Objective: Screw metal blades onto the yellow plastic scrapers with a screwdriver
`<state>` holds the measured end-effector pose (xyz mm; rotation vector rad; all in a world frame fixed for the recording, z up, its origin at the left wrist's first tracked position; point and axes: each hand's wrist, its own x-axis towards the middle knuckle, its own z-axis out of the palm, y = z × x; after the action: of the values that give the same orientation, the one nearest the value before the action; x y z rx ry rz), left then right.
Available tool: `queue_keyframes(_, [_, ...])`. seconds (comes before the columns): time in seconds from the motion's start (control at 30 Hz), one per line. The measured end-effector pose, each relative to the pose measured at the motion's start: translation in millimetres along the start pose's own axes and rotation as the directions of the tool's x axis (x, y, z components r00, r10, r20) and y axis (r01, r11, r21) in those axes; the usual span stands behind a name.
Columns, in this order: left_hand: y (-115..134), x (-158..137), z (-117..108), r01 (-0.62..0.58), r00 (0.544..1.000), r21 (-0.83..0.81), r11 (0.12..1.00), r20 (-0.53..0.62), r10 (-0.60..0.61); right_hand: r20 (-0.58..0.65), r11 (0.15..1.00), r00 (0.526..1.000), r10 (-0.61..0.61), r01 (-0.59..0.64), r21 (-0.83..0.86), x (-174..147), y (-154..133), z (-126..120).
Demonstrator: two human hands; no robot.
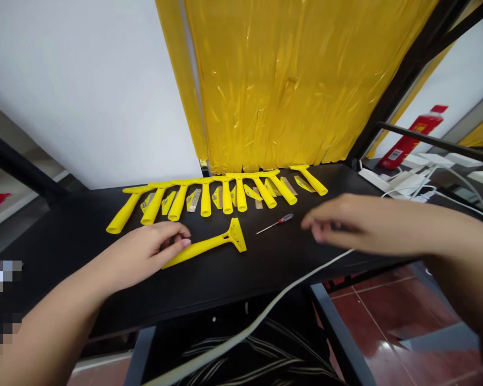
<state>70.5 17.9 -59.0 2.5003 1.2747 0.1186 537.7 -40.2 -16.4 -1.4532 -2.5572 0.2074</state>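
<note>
A yellow plastic scraper handle (209, 244) lies slantwise near the front of the black tabletop, its flat wide head pointing right. My left hand (155, 244) is curled at its tube end, thumb against the handle and fingertips bent in. A small screwdriver (279, 221) with a clear and red grip lies to the right of that head, its tip toward the left. My right hand (338, 222) hovers just right of the screwdriver, slightly blurred, with fingers stretched out and apart from the thumb, holding nothing.
Several more yellow scraper handles (178, 202) line the back of the black table (273, 252), with small yellow plates and metal blades (194, 200) between them. A white cable (277, 297) crosses the front edge. At right stand a red bottle (412, 136) and white blocks (376, 179).
</note>
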Motion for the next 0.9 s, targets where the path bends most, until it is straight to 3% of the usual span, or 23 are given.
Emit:
queue_keyframes(0.07, [21.1,16.6,-6.7,-0.077,0.995,0.038,0.996,0.065,0.075,0.133,0.970,0.986,0.097,-0.063,-0.234,33.5,22.5,0.0])
queue_keyframes(0.17, [44.1,37.8,-6.9,-0.220,0.964,0.074,0.973,0.167,0.205,0.113,0.839,0.963,0.244,-0.151,-0.524,81.3,70.7,11.8])
queue_keyframes(0.3, [46.1,51.5,7.1,-0.300,0.947,0.066,0.952,0.138,0.289,0.044,0.811,0.955,0.294,-0.225,-0.540,106.5,126.7,32.9])
queue_keyframes(0.4, [36.6,53.5,17.9,-0.324,0.939,-0.013,0.946,0.113,0.323,-0.023,0.834,0.953,0.303,-0.277,-0.478,106.0,146.5,44.1])
queue_keyframes(0.67, [25.5,58.5,23.5,-0.340,0.933,-0.132,0.931,0.075,0.352,-0.075,0.859,0.948,0.309,-0.312,-0.405,97.5,149.1,62.6])
queue_keyframes(0.9, [20.8,58.9,21.1,-0.324,0.936,-0.158,0.933,0.087,0.340,-0.103,0.871,0.928,0.359,-0.373,-0.319,54.0,112.8,71.8])
